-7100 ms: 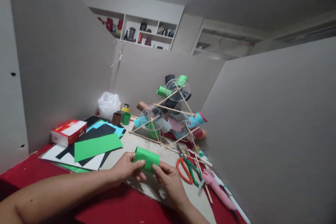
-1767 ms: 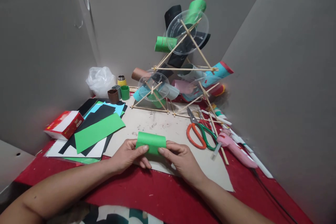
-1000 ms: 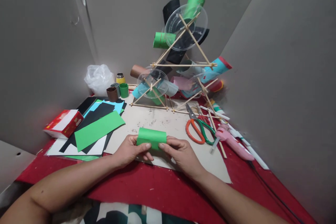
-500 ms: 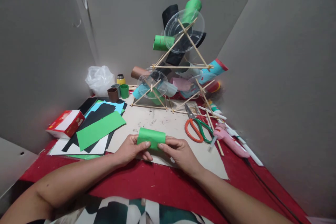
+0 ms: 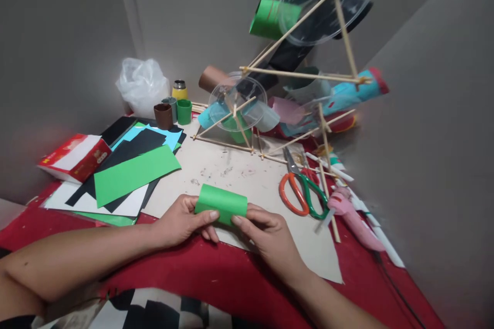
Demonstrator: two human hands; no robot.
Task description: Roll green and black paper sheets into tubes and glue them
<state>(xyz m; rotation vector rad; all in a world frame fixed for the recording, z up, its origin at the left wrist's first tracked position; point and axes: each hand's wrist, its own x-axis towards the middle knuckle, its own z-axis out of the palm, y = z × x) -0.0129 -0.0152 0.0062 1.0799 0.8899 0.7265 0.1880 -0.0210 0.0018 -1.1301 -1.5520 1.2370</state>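
Note:
A green paper tube (image 5: 222, 201) lies sideways between my hands, above the front of a beige board (image 5: 247, 180). My left hand (image 5: 189, 221) grips its left end, thumb on the near face and fingers behind or inside. At the other end my right hand (image 5: 262, 229) pinches it the same way, thumb flat on the paper. Scissors (image 5: 299, 185) with one orange and one green handle rest right of the hands. Beside them is a pink glue gun (image 5: 353, 218). A flat green paper strip (image 5: 137, 175) tops the paper stack on the left.
Stick-and-plastic-lid wheels with paper tubes (image 5: 235, 108) stand at the back, a taller stick frame (image 5: 304, 74) above them. A red box (image 5: 75, 157), a plastic bag (image 5: 142, 87), small brown (image 5: 163, 116) and green cups (image 5: 184, 112) and a yellow bottle (image 5: 179, 90) sit left. Walls enclose the table.
The camera view has shifted closer and tilted, so the stick structure looks larger and higher. Both hands still hold the green tube in nearly the same grip.

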